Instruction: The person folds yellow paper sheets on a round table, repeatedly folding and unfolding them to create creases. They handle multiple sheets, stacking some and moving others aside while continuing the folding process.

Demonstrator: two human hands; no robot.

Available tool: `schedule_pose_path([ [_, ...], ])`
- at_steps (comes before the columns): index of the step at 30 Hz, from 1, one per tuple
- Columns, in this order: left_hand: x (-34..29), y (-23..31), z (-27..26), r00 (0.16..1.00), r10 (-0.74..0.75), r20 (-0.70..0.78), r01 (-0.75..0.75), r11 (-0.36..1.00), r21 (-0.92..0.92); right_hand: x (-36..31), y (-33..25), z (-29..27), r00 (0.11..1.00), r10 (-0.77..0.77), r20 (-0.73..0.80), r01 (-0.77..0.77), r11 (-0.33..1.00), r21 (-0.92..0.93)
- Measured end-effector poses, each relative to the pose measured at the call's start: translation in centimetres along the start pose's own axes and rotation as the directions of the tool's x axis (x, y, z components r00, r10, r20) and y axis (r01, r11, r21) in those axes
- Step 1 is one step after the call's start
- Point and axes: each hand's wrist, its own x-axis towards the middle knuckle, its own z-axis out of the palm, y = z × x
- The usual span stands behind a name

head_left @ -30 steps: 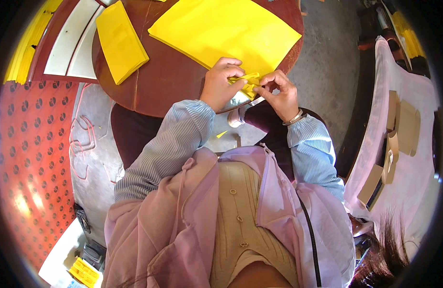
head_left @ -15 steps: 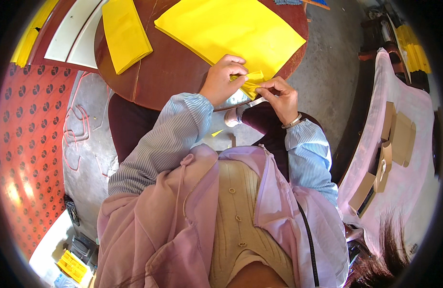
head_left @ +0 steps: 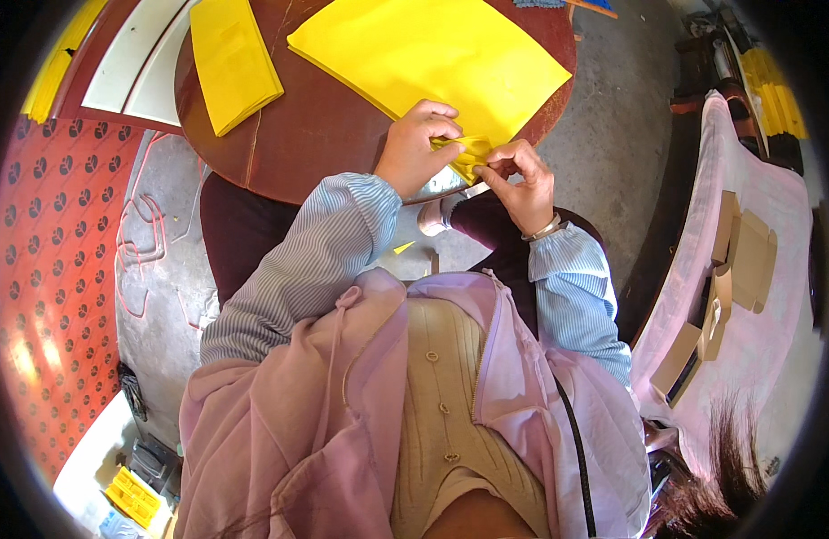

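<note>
A stack of large yellow sheets [head_left: 441, 63] lies on the round reddish-brown table [head_left: 316, 135], its near corner reaching the table edge. At that corner both hands hold a small crumpled yellow piece [head_left: 473, 154], which may be the sheets' corner or a separate strip; I cannot tell which. My left hand [head_left: 419, 144] grips its left side with curled fingers. From the right, my right hand [head_left: 522, 184] pinches the piece between thumb and fingers. Whether the sheets are paper or thin cloth is not plain.
A narrower stack of folded yellow sheets [head_left: 235, 67] lies at the table's left. Below the table, a yellow scrap [head_left: 403, 248] and a pinkish cable [head_left: 145, 229] are on the concrete floor. On the right, open cardboard boxes [head_left: 742, 256] rest on a pink-draped surface [head_left: 774, 359].
My right thumb and fingers have shifted slightly left and up on the yellow piece, which now looks flatter. My left hand keeps almost the same place.
</note>
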Motion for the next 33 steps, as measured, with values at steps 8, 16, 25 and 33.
schedule_pose_path([
  [8, 0.1, 0.0, -0.1, 1.000, -0.024, 0.008, 0.024, 0.999, -0.042, 0.1, -0.2, -0.5, 0.982, -0.185, 0.039, 0.187, 0.980, -0.072],
  [16, 0.2, -0.3, -0.7, 0.998, 0.035, 0.048, -0.033, 0.999, -0.027, 0.1, 0.3, -0.5, 0.997, 0.038, 0.064, -0.040, 0.999, 0.027],
  [25, 0.1, -0.1, 0.0, 1.000, -0.012, 0.020, 0.013, 0.999, -0.032, 0.0, 0.3, 0.4, 0.998, -0.047, -0.040, 0.048, 0.999, 0.025],
  [33, 0.2, -0.3, 0.0, 1.000, 0.003, 0.000, -0.003, 1.000, -0.018, -0.3, -0.2, 0.0, 0.989, -0.147, -0.013, 0.145, 0.984, -0.103],
])
